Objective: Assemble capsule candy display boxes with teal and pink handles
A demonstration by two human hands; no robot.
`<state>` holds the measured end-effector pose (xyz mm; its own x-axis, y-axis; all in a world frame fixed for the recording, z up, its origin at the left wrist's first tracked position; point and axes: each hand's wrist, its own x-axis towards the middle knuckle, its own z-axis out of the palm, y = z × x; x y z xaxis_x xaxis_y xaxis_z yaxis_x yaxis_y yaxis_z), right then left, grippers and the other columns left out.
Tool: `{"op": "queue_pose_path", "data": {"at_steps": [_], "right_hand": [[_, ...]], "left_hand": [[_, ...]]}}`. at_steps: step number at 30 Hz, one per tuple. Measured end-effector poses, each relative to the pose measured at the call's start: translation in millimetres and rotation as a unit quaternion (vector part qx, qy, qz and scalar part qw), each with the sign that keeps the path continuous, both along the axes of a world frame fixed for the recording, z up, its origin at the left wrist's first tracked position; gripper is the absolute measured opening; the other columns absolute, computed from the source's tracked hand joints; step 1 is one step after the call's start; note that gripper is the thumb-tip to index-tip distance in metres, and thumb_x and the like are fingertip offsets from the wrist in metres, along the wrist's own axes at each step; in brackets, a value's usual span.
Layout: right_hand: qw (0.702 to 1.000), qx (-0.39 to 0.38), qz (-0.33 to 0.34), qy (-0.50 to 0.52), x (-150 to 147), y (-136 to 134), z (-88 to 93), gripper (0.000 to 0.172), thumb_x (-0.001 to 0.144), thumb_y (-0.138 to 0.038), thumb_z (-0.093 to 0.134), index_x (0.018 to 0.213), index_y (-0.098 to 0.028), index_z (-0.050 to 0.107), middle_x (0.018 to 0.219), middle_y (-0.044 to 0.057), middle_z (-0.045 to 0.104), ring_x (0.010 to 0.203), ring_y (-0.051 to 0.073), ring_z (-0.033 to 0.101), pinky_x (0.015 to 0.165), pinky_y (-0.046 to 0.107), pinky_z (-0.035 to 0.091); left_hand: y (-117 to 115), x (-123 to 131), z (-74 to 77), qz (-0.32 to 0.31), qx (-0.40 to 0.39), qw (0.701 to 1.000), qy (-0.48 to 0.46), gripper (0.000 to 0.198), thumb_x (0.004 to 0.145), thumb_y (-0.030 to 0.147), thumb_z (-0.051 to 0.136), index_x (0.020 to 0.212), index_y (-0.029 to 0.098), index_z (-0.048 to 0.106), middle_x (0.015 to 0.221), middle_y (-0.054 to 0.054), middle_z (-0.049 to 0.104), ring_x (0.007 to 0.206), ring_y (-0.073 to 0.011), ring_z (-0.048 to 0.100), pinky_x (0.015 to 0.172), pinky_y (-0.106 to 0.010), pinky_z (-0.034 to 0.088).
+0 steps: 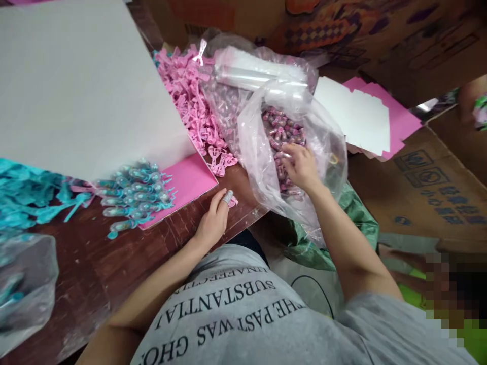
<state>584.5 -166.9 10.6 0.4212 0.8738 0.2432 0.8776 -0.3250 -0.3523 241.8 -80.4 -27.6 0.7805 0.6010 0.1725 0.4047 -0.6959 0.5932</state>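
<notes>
My left hand is closed near the table's front edge, its fingers pinching a small pink piece; something silvery wraps a fingertip. Inside the mouth of a clear plastic bag on the right, my right hand touches a heap of small pink-capped capsules. Its fingers are partly spread, and whether they grip a capsule is too small to tell. Rows of clear capsules with teal parts lie left of my left hand on a pink sheet.
Pink plastic pieces are heaped behind the hands. A large white box stands at left, with teal pieces and another bag nearby. White card and cardboard boxes are at right, with a person partly visible.
</notes>
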Motion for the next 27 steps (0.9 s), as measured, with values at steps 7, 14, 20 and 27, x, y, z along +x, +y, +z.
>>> {"op": "queue_pose_path", "data": {"at_steps": [7, 14, 20, 27], "right_hand": [[0.997, 0.051, 0.045, 0.020, -11, 5, 5.4, 0.031, 0.100, -0.038, 0.060, 0.119, -0.024, 0.079, 0.117, 0.014, 0.077, 0.109, 0.032, 0.073, 0.098, 0.052, 0.060], [0.945, 0.128, 0.253, 0.161, -111, -9, 56.1, 0.025, 0.099, -0.030, 0.075, 0.124, -0.029, 0.075, 0.113, 0.005, 0.082, 0.097, 0.021, 0.079, 0.087, 0.036, 0.067], [0.898, 0.069, 0.376, 0.218, -142, 1, 45.9, 0.026, 0.104, -0.023, 0.070, 0.129, -0.026, 0.072, 0.116, 0.005, 0.081, 0.106, 0.018, 0.079, 0.093, 0.032, 0.067], [0.894, 0.042, 0.403, 0.190, -131, -1, 56.5, 0.026, 0.105, -0.021, 0.066, 0.130, -0.025, 0.073, 0.120, 0.005, 0.080, 0.108, 0.017, 0.079, 0.096, 0.030, 0.067]], "left_hand": [[19, -12, 15.8, 0.088, -0.223, 0.970, -0.040, 0.032, 0.089, 0.004, 0.063, 0.119, 0.017, 0.062, 0.106, -0.008, 0.072, 0.098, -0.0197, 0.074, 0.092, -0.033, 0.065], [18, -35, 53.5, 0.049, -0.523, 0.844, -0.111, 0.037, 0.091, 0.028, 0.071, 0.125, 0.016, 0.068, 0.108, -0.008, 0.075, 0.071, -0.0112, 0.065, 0.048, -0.017, 0.047], [19, -32, 75.4, 0.066, -0.566, 0.817, -0.092, 0.037, 0.083, 0.041, 0.085, 0.108, 0.015, 0.079, 0.091, -0.004, 0.076, 0.060, -0.0068, 0.056, 0.051, -0.018, 0.046], [20, -31, 68.6, 0.064, -0.579, 0.812, -0.041, 0.031, 0.078, 0.043, 0.087, 0.100, 0.021, 0.087, 0.093, -0.005, 0.083, 0.067, -0.0103, 0.062, 0.056, -0.020, 0.044]]}}
